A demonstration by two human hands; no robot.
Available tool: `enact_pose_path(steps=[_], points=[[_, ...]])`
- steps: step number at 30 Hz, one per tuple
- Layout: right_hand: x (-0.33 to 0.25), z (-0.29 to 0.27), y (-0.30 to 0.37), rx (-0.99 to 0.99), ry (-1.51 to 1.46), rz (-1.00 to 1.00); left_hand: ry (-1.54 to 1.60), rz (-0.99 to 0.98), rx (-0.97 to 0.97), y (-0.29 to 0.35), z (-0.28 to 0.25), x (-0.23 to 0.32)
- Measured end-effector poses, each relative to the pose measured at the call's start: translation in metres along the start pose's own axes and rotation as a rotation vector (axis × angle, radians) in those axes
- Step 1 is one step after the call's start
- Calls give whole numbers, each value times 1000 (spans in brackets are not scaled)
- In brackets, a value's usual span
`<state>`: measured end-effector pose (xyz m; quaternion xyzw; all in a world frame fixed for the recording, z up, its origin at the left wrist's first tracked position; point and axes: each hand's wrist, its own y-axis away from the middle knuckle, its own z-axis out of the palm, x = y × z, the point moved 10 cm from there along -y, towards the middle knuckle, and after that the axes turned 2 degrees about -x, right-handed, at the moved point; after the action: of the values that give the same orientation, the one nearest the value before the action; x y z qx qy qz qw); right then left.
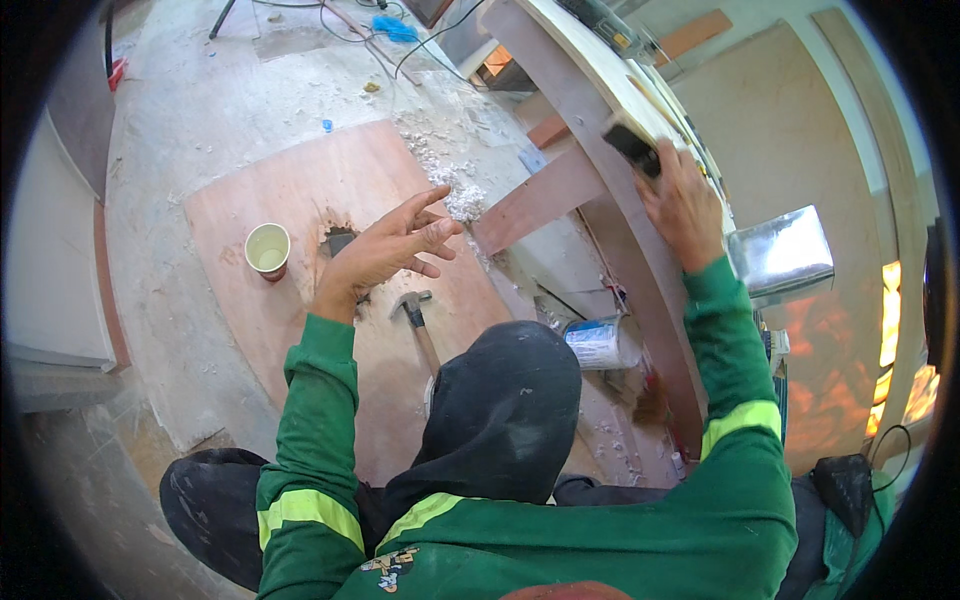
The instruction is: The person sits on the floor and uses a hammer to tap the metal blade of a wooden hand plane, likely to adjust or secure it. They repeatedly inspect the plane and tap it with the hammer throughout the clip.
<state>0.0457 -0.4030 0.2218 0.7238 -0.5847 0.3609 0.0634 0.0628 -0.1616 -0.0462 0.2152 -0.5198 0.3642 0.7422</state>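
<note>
My left hand (395, 245) hangs over a plywood sheet (245, 205), its fingers spread and nothing in them. Beneath it, a ragged hole (337, 240) in the sheet is partly hidden by the hand. A claw hammer (421, 335) lies on the plywood close to my knee. Left of the hole stands a paper cup (267, 250) with a pale inside. Out to the right, my right hand (683, 205) grips a black flat rectangular thing (631, 149) at the edge of a wooden bench (560, 65); its exact kind cannot be made out.
A shiny metal tin (785, 255) sits beyond my right forearm. Under the bench a paint bucket (600, 343) lies tipped near a brush (650, 403). White debris (462, 190) litters the floor beside the plywood. A power tool (610, 30) rests on the bench; cables (410, 60) cross the far floor.
</note>
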Motion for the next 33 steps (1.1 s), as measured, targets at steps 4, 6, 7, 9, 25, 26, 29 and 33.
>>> enact_pose_path(steps=[4, 6, 7, 9, 25, 26, 29, 33], points=[[-13, 27, -81, 66, -47, -51, -24, -7, 23, -2, 1, 7], [-21, 36, -119, 104, -76, -54, -29, -16, 38, -4, -3, 6], [-24, 39, -132, 102, -69, -37, -25, -15, 38, -3, -6, 3], [-34, 37, -143, 124, -93, -9, -33, -18, 48, -4, -13, 4], [8, -2, 7, 24, -75, 64, 3, -70, 70, -7, -31, -20], [12, -4, 22, 2, -53, 83, 4, -71, 72, -7, -32, -22], [22, -16, 70, -39, -5, 140, 14, -79, 70, -6, -25, -20], [15, -27, 112, 18, -183, 173, -16, -61, -6, -13, 2, -18]])
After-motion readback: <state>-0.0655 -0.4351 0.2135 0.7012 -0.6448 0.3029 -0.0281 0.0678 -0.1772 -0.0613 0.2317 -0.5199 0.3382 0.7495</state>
